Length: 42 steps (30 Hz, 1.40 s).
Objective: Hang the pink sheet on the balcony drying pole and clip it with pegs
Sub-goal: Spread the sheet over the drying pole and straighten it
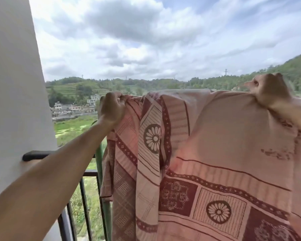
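Observation:
The pink sheet (215, 136), patterned with dark red squares and flower wheels, hangs in front of me, draped from its top edge, bunched in folds on the left. My left hand (111, 108) grips the sheet's upper left edge, fingers curled over the fabric. My right hand (269, 91) grips the top edge at the far right, pulling the cloth taut. The drying pole is hidden under the sheet. A green upright post (101, 171) stands just left of the cloth. I see no pegs.
A white wall (12, 84) fills the left side. A black balcony railing (83, 188) with vertical bars runs below my left arm. Beyond it lie green fields, houses, wooded hills and a cloudy sky.

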Tool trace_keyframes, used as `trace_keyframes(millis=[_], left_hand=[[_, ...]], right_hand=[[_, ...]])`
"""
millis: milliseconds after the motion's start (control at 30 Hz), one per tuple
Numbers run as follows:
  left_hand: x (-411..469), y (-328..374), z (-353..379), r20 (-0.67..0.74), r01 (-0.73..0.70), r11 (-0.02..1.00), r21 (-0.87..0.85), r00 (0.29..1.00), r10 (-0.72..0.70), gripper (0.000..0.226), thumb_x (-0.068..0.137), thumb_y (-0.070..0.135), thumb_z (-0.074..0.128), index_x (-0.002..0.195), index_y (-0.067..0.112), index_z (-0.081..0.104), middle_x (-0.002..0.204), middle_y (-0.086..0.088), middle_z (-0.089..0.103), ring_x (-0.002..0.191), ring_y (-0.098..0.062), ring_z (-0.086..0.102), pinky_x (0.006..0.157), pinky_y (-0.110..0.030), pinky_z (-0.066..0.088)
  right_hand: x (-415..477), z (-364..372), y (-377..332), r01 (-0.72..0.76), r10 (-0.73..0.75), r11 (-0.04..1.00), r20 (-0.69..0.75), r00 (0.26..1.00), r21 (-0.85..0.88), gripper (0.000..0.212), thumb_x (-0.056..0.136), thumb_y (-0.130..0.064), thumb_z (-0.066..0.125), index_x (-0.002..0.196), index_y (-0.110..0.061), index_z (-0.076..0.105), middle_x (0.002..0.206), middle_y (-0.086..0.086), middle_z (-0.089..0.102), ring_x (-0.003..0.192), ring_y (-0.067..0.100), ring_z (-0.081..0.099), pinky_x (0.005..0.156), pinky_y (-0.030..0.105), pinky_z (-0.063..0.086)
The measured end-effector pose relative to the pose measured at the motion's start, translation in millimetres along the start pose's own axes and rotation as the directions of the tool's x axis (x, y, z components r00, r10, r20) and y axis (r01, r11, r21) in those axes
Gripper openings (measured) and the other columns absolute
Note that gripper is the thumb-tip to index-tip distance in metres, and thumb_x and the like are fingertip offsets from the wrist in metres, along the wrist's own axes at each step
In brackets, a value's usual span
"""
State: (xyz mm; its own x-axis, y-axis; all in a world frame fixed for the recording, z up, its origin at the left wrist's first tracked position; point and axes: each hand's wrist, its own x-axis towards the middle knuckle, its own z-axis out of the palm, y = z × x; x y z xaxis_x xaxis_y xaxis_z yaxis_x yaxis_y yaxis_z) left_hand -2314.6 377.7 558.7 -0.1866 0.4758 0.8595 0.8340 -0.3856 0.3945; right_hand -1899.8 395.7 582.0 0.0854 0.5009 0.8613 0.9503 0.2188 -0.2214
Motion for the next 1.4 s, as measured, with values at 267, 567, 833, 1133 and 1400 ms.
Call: trace_keyframes(millis=[267, 567, 833, 1133, 1400], left_hand=[[-4.3, -4.9, 0.5, 0.073, -0.086, 0.989, 0.124, 0.994, 0.077, 0.034, 0.097, 0.035, 0.050, 0.073, 0.014, 0.062, 0.055, 0.007, 0.054, 0.046, -0.010, 0.050, 0.043, -0.020, 0.029], [9.6, -6.3, -1.0, 0.024, -0.100, 0.991, 0.091, 0.995, 0.098, 0.048, 0.088, 0.040, 0.062, 0.051, 0.015, 0.044, 0.043, 0.003, 0.043, 0.037, -0.014, 0.040, 0.047, -0.023, 0.036], [11.4, 47.1, -16.2, 0.016, -0.042, 0.922, -0.385, 0.999, 0.052, 0.053, 0.093, 0.032, 0.058, 0.048, 0.015, 0.035, 0.040, 0.007, 0.030, 0.030, -0.006, 0.024, 0.037, -0.011, 0.029], [-66.7, 14.8, -31.9, 0.688, 0.397, 0.843, -0.364, 0.724, -0.044, 0.034, 0.083, 0.033, 0.068, 0.091, 0.000, 0.068, 0.076, -0.005, 0.069, 0.069, -0.018, 0.064, 0.064, -0.032, 0.053], [-84.3, 37.5, -12.4, 0.616, 0.420, 0.788, -0.450, 0.785, -0.067, 0.045, 0.089, 0.032, 0.062, 0.086, -0.013, 0.065, 0.069, -0.012, 0.065, 0.057, -0.023, 0.061, 0.056, -0.032, 0.052]], right_hand=[[-3.5, -13.6, 9.8, -0.267, 0.256, 0.949, -0.084, 0.963, -0.169, 0.052, 0.089, -0.042, 0.053, 0.093, 0.008, 0.066, 0.098, 0.038, 0.061, 0.096, 0.050, 0.059, 0.083, 0.051, 0.050], [-12.8, -11.8, -43.4, -0.093, 0.104, 0.970, 0.035, 0.994, -0.223, 0.040, 0.089, -0.049, 0.053, 0.098, -0.014, 0.070, 0.083, 0.014, 0.067, 0.078, 0.030, 0.062, 0.080, 0.038, 0.046], [-38.4, 18.1, -200.7, 0.171, -0.490, 0.786, 0.430, 0.758, 0.594, 0.039, 0.086, -0.033, 0.068, 0.113, -0.006, 0.065, 0.109, 0.010, 0.070, 0.096, 0.021, 0.069, 0.084, 0.039, 0.057], [-27.4, 24.1, -182.9, 0.206, -0.109, 0.602, -0.177, 0.978, 0.771, 0.028, 0.097, -0.023, 0.052, 0.081, -0.004, 0.065, 0.066, -0.004, 0.058, 0.060, 0.005, 0.054, 0.054, 0.023, 0.043], [-52.1, 5.8, -117.0, -0.006, -0.164, 0.642, 0.146, 0.976, 0.766, 0.048, 0.097, -0.054, 0.037, 0.064, -0.031, 0.063, 0.056, -0.011, 0.061, 0.052, 0.008, 0.058, 0.049, 0.024, 0.044]])
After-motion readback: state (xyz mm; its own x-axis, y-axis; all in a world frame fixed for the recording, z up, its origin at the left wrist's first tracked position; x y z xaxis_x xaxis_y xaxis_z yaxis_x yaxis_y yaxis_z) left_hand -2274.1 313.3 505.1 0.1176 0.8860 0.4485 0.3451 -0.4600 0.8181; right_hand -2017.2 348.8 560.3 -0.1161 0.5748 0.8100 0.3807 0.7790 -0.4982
